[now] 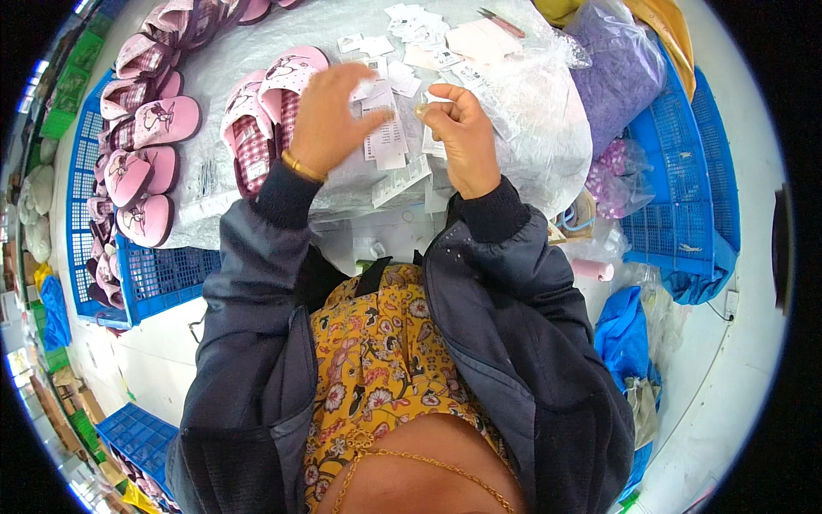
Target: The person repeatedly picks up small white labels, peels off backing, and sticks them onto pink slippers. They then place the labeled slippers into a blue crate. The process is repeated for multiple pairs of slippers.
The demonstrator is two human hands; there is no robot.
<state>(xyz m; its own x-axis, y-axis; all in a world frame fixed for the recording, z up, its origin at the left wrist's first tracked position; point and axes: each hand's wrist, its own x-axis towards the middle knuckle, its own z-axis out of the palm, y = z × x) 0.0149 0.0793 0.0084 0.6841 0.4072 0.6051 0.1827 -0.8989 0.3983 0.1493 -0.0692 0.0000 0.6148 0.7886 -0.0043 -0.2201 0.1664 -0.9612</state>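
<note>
My left hand [330, 120] is raised over the work table [325, 201], its fingers apart and a little blurred, with nothing visible in its grip. It is just right of a pair of pink slippers [294, 70] with checked insoles. Facing it, my right hand [465, 141] is closed in a pinch, thumb against index finger. A tiny pale thing shows at those fingertips, too small to name. Printed white label sheets [390, 141] lie between and beneath the hands, and a label strip [401, 182] hangs near the table's front edge.
More pink slippers [167, 120] fill a blue crate [171, 270] at the left. Loose paper tags [417, 26] and tweezers [501, 22] lie at the table's far side. Another blue crate [676, 171] stands right, with a bagged purple bundle [612, 68] beside it.
</note>
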